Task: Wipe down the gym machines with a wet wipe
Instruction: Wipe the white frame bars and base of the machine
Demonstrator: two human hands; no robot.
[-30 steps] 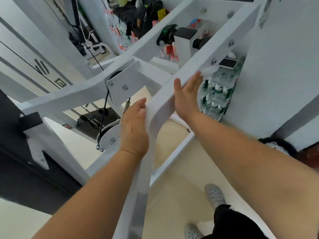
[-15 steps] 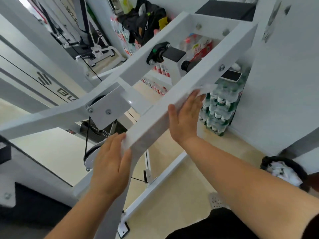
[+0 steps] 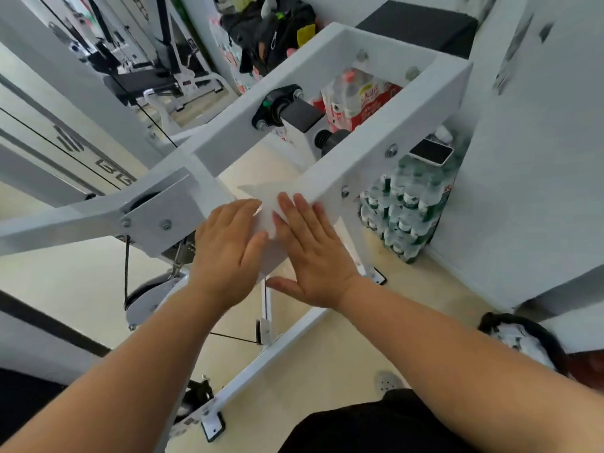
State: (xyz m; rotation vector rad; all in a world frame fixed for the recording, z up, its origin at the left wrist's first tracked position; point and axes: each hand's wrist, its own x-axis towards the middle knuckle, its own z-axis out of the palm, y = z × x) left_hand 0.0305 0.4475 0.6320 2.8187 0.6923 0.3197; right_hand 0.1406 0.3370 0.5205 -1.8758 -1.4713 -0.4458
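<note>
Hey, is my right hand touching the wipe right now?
Touching. The head view shows the right hand lying flat, its fingertips resting on the white wipe with no gap, pressing it against the machine's beam.

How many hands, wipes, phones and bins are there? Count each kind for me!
Hands: 2, the left hand and the right hand, both flat on the white bar
Wipes: 1, the white wipe under the fingertips
Phones: 1, the phone lying on the stacked bottles
Bins: 1, the black bin on the floor
Total: 5
</note>
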